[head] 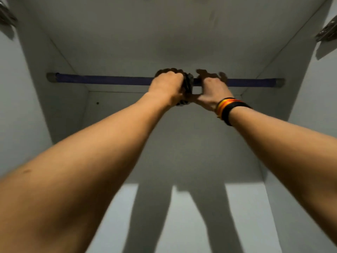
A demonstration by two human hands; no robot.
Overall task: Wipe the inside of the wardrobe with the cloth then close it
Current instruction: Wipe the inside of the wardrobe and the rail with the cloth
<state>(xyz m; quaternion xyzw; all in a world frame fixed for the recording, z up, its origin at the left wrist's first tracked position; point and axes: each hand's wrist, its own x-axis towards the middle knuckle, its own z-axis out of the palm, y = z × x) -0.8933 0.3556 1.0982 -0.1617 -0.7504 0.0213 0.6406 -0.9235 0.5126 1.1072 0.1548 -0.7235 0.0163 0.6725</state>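
I look up into an open white wardrobe [173, 42] with a dark blue hanging rail [109, 80] running across it near the top. Both my arms reach up to the rail's middle. My left hand [166, 88] is closed around a dark cloth [188, 86] that is wrapped on the rail; only a bunched edge of the cloth shows beside the fist. My right hand [212, 92] grips the rail just to the right of the cloth, its fingers curled over the top. A black and orange-yellow wristband [228, 110] sits on that wrist.
Metal door hinges show at the upper left [6, 17] and upper right [328, 32] edges. The wardrobe's side walls [60, 106] close in on both sides, and the back panel [182, 152] carries the shadows of my arms.
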